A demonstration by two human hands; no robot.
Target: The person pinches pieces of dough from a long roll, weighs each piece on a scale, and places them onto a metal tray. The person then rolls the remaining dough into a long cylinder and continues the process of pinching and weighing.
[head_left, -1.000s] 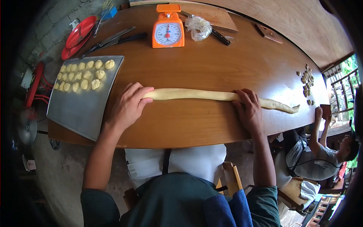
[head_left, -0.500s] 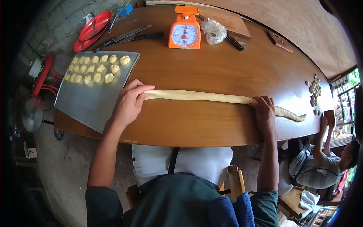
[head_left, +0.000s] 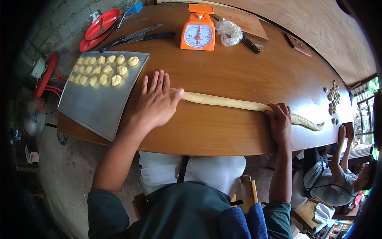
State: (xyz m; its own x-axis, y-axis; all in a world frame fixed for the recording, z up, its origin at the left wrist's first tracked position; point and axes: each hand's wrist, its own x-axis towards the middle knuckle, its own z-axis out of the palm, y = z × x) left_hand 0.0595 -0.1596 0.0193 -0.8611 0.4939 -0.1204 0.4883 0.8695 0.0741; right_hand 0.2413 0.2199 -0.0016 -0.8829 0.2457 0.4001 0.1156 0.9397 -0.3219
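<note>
A long pale dough rope (head_left: 225, 102) lies across the wooden table in front of me. My left hand (head_left: 158, 101) rests flat over its left end, fingers stretched out and the thumb apart, so that end is mostly covered. Toward the rope's right part, my right hand (head_left: 279, 121) is closed around the dough, knuckles up. Past it a thinner, tapering tail of dough (head_left: 306, 122) shows on the table. Left of my left hand, a metal tray (head_left: 93, 109) holds rows of small dough balls (head_left: 106, 69).
An orange kitchen scale (head_left: 198, 34) stands at the back, beside a crumpled plastic bag (head_left: 229, 32) and a knife (head_left: 251, 45). More knives (head_left: 137, 36) and red plates (head_left: 102, 24) lie back left. Small pieces (head_left: 333, 97) are scattered far right, near another person (head_left: 332, 171).
My left hand has gone from pinching the rope's left end to lying flat over it with fingers spread, slightly further right. My right hand stays closed on the dough.
</note>
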